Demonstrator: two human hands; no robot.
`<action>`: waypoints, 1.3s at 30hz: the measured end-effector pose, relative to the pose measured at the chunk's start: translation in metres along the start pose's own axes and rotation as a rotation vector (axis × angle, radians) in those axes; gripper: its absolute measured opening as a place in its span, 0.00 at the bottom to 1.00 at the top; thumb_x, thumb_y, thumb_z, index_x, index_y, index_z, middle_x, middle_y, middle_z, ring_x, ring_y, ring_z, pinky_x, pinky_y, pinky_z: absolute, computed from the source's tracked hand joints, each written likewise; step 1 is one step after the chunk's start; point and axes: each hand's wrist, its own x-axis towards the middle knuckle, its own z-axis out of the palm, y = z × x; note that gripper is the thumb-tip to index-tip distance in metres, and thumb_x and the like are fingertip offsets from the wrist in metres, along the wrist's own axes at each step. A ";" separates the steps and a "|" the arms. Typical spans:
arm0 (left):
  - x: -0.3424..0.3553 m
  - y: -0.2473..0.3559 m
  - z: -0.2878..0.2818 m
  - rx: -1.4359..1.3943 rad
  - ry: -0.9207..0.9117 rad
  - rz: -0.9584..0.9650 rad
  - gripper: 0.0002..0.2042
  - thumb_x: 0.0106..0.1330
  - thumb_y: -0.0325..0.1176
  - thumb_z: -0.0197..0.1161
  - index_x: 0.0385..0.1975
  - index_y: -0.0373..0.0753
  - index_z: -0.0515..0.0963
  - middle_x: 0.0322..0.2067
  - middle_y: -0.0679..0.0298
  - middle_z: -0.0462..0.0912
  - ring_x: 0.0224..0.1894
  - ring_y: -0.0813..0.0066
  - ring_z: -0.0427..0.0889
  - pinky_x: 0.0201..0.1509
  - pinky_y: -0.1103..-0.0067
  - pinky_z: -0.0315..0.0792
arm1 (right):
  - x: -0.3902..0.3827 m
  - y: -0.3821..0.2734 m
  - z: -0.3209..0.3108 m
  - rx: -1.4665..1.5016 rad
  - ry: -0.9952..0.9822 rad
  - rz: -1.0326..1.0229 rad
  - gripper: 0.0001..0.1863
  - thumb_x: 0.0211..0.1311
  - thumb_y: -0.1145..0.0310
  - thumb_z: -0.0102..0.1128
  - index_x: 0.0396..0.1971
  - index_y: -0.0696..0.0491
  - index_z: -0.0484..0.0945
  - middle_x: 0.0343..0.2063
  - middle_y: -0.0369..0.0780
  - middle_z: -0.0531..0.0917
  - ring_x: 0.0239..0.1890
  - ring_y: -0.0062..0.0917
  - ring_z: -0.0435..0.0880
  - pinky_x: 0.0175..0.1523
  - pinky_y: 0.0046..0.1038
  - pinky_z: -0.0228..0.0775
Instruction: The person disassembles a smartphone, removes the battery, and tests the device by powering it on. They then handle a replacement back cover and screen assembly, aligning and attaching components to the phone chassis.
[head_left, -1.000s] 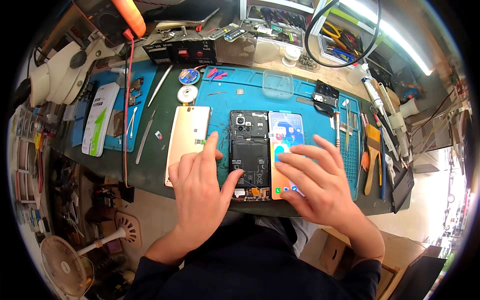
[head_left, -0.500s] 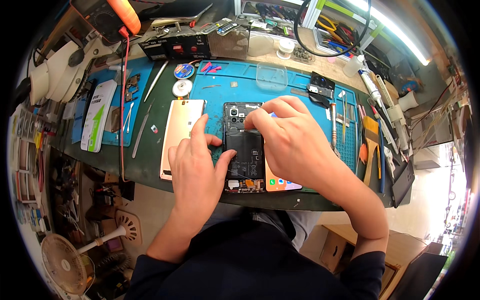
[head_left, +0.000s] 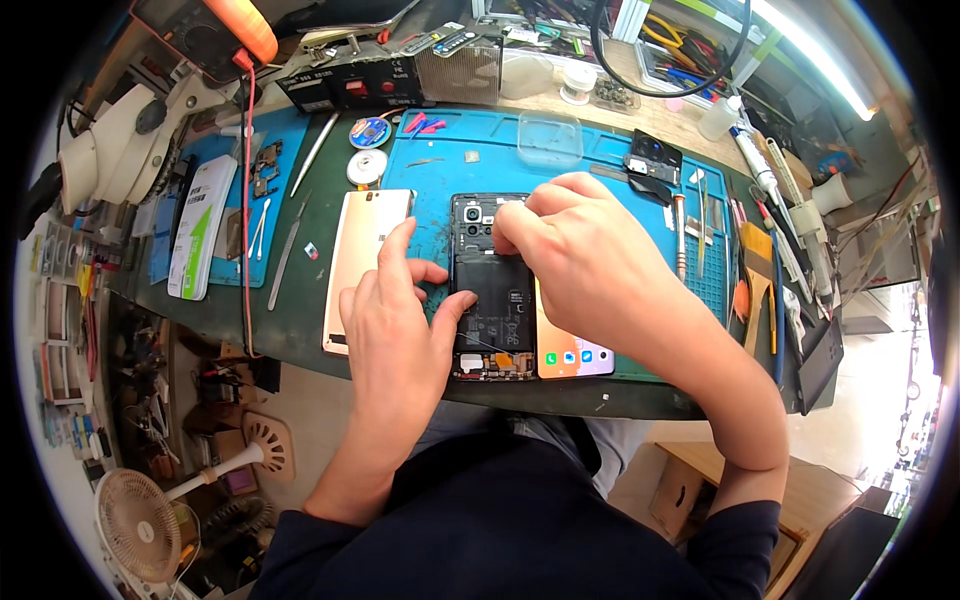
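An opened phone [head_left: 492, 310] lies on the blue mat [head_left: 430, 175], its battery, cameras and boards exposed. My left hand [head_left: 395, 335] has its fingers apart, thumb tip resting on that phone's left edge. My right hand [head_left: 580, 260] bends over the phone's upper half beside the cameras, fingers curled together with their tips hidden, so what they hold cannot be made out. A lit screen [head_left: 574, 352] lies against the phone's right side, partly covered by that hand. A gold back panel [head_left: 357, 265] lies to the left, behind my left fingers.
Tweezers [head_left: 288, 250], a white flat package [head_left: 200, 230] and solder spools [head_left: 368, 165] sit left. A clear box [head_left: 548, 140], a brush [head_left: 760, 270] and screwdrivers [head_left: 680, 235] are rightward. A multimeter [head_left: 195, 35], black powered unit [head_left: 350, 85] and microscope [head_left: 100, 150] stand behind; a fan [head_left: 140, 525] is lower left.
My right hand has moved from over the lit screen up and left onto the phone's upper part, its spread fingers curling in. The whole view has shifted slightly; my left hand stays at the phone's edge.
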 end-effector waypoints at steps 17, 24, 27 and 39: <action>-0.005 0.001 0.003 0.031 0.053 0.039 0.29 0.58 0.28 0.77 0.59 0.37 0.71 0.38 0.68 0.85 0.38 0.67 0.77 0.51 0.68 0.63 | -0.002 -0.001 -0.005 0.053 -0.118 0.067 0.15 0.45 0.84 0.61 0.35 0.53 0.80 0.30 0.38 0.84 0.42 0.33 0.84 0.58 0.33 0.70; -0.006 0.001 0.003 0.050 0.073 0.069 0.28 0.58 0.28 0.77 0.57 0.37 0.71 0.38 0.68 0.84 0.39 0.67 0.77 0.50 0.68 0.63 | -0.003 -0.001 -0.003 0.068 -0.087 0.064 0.16 0.44 0.85 0.61 0.35 0.54 0.81 0.30 0.38 0.84 0.43 0.33 0.84 0.58 0.33 0.70; -0.006 0.001 0.003 0.057 0.080 0.081 0.28 0.58 0.27 0.77 0.57 0.37 0.72 0.38 0.68 0.84 0.39 0.66 0.77 0.50 0.68 0.63 | -0.003 -0.001 -0.003 0.068 -0.084 0.063 0.16 0.44 0.85 0.61 0.35 0.54 0.81 0.31 0.38 0.84 0.43 0.34 0.84 0.58 0.33 0.70; -0.006 0.001 0.004 0.080 0.097 0.095 0.27 0.57 0.27 0.77 0.56 0.38 0.73 0.37 0.69 0.84 0.39 0.67 0.77 0.49 0.68 0.63 | -0.003 -0.001 -0.001 0.041 -0.013 0.017 0.06 0.50 0.77 0.63 0.29 0.55 0.78 0.27 0.40 0.85 0.39 0.31 0.84 0.55 0.32 0.71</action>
